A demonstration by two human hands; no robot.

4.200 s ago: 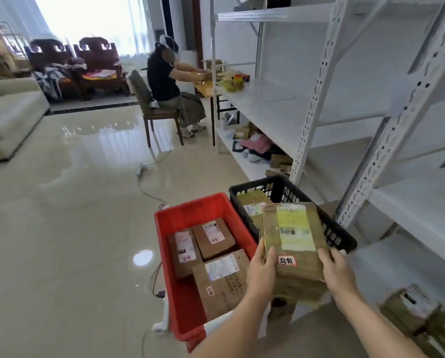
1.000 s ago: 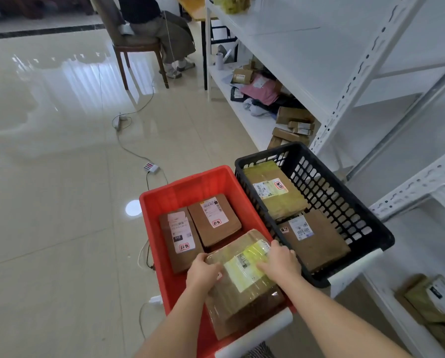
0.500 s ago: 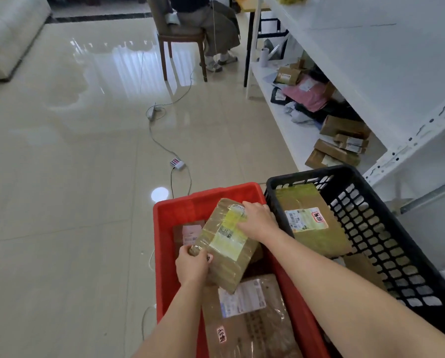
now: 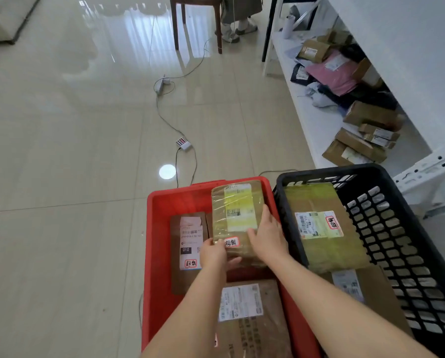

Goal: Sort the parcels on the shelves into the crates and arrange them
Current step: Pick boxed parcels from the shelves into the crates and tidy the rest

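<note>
Parcels are seen in two crates standing side by side on the tiled floor (image 4: 61, 177). On the left, a red crate (image 4: 154, 244) holds a flat brown parcel (image 4: 187, 277) with a white label along its left side, and a larger brown parcel (image 4: 252, 321) lies at its near end. Over the far right part of this crate, a tape-wrapped parcel (image 4: 235, 210) with a yellowish label is held tilted. Its near left corner is pinched by the left hand (image 4: 215, 255), whose grip is curled round the edge. Its right side is gripped by the right hand (image 4: 266, 239), with fingers laid along the right edge and the thumb pressed on the top face. Just beside, touching the red crate, a black latticed crate (image 4: 397, 228) holds a greenish-brown parcel (image 4: 322, 244) with a white label, and another brown parcel (image 4: 376, 293) is partly covered by it. Farther right, a white shelf (image 4: 304, 109) carries more cardboard boxes (image 4: 366, 135) and a pink bag (image 4: 337, 73).
</note>
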